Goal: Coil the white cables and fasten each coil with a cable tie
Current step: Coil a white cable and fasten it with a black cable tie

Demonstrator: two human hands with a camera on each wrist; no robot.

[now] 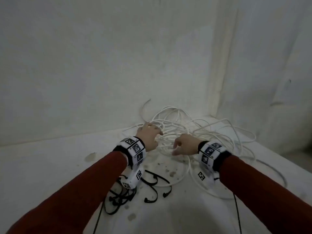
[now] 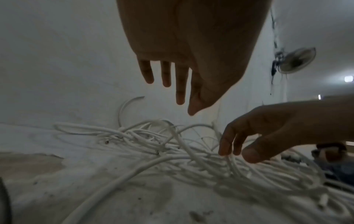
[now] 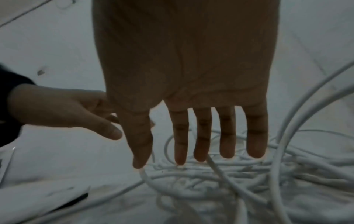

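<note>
Right now the white cables (image 1: 194, 132) lie in a loose tangle on the far part of the desk (image 1: 50, 157), pushed up near the corner where the two pale walls meet. Loops spill to the right and toward me, and one end curls up against the far wall. None of it is coiled yet.

My left hand (image 1: 149, 136) is over the left side of the tangle, palm down. From the left wrist view its fingers (image 2: 181, 84) hang straight and slightly apart above the cables, holding nothing. My right hand (image 1: 184, 146) is just to the right of it, over the near middle of the pile. Its fingers (image 3: 227, 136) are spread and pointing down, and their tips reach the top strands; in the left wrist view the thumb and first fingers look close together right at a strand, but I cannot tell whether they actually pinch it.

Nearer to me, below my left wrist, a bunch of black cable ties (image 1: 135, 190) lies scattered on the desk, apart from the white pile. The desk surface is white with brownish stains. Both my sleeves (image 1: 76, 191) are dark red, and each wrist carries a white band with black square markers (image 1: 135, 149).
</note>
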